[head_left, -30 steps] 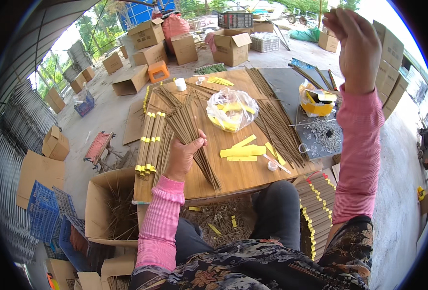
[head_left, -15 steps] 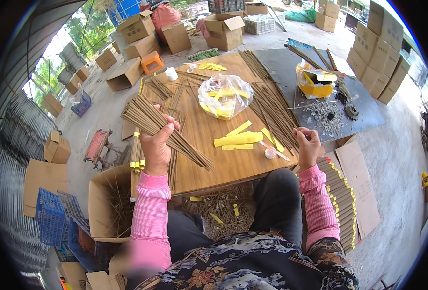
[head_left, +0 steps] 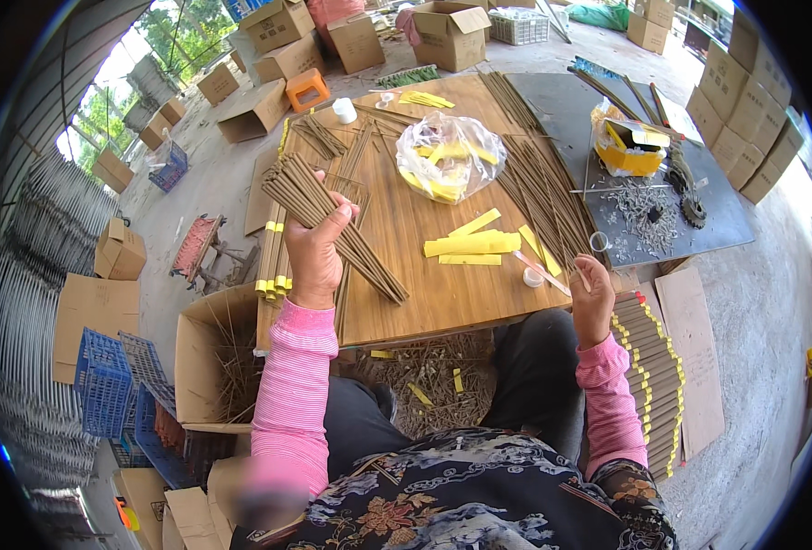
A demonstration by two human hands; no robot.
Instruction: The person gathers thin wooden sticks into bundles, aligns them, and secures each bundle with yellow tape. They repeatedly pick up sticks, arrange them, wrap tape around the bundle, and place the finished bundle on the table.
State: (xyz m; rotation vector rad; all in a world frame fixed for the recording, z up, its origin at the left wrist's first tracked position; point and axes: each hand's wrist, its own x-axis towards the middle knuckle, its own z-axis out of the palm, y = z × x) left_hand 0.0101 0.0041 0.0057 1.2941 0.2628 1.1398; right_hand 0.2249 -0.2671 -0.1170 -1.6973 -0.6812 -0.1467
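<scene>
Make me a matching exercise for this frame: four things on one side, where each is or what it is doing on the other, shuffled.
1. Left hand
2. Clear plastic bag
3. Orange stool
4. Yellow box

A. On the dark panel
B. Beyond the far-left corner of the wooden tabletop
C. Gripping a bundle of brown sticks
D. On the wooden tabletop, with yellow strips inside

Pairs: 1-C, 2-D, 3-B, 4-A

Held in the left hand (head_left: 313,261) over the wooden table (head_left: 465,293): a bunch of long, thin, straight brown sticks (head_left: 299,194), packed side by side. Tipped on a slant, with one end wide and up to the left, and the other end narrower and down to the right, near the table's front edge.
</scene>
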